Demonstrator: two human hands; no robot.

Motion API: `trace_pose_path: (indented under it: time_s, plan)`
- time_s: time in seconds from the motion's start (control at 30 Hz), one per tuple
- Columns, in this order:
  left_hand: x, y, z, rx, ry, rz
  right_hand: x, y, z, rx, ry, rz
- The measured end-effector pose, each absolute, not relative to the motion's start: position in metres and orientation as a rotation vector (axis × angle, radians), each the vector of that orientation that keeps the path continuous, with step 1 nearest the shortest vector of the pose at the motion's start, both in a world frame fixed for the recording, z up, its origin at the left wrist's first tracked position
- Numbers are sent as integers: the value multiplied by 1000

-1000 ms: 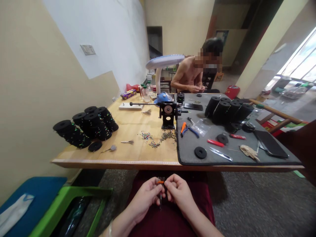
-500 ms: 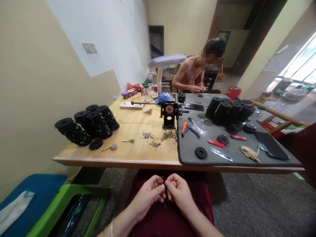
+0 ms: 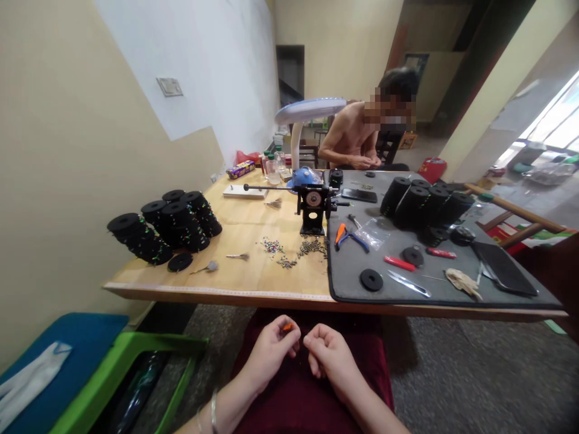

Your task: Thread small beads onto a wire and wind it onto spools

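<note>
Small orange piece (image 3: 287,326): pinched at the fingertips (image 3: 282,333) of the left hand (image 3: 270,354), form too small to make out. Its long axis appears roughly level, tipped up slightly toward the right. The left fingers are closed in a tight pinch, so the left hand is clearly the nearer.

The right hand (image 3: 329,355) sits just beside it, not touching the piece. Its fingers (image 3: 315,339) are curled inward, with nothing visible in them; cannot tell whether they hold something thin.

Directly below the fingers: dark red cloth (image 3: 312,398) over the lap. Ahead of the fingers: the edge of the pale wooden worktop (image 3: 217,290). Farther ahead on it: scattered beads (image 3: 271,246), small metal pieces (image 3: 312,248) and a hand-cranked winder (image 3: 313,208). Ahead and left: stacked black spools (image 3: 176,220). Ahead and right: a gray mat (image 3: 353,298) bearing pliers (image 3: 347,238). Low on the left: a green stool (image 3: 136,343). Far ahead: a co-worker (image 3: 355,135), hands together above the worktop's far end.
</note>
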State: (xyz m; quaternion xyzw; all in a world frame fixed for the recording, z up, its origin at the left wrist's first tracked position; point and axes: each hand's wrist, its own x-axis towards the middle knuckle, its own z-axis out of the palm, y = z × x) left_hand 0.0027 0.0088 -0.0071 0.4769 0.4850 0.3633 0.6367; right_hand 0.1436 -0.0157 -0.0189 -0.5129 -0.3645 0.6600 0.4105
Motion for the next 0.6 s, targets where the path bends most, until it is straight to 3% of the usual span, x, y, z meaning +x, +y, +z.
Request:
trace_pose_path:
  time_s: [0.6]
  plan:
    - [0,8,-7,1383,1176,910,142,-13,-15,-1239,-848,1812]
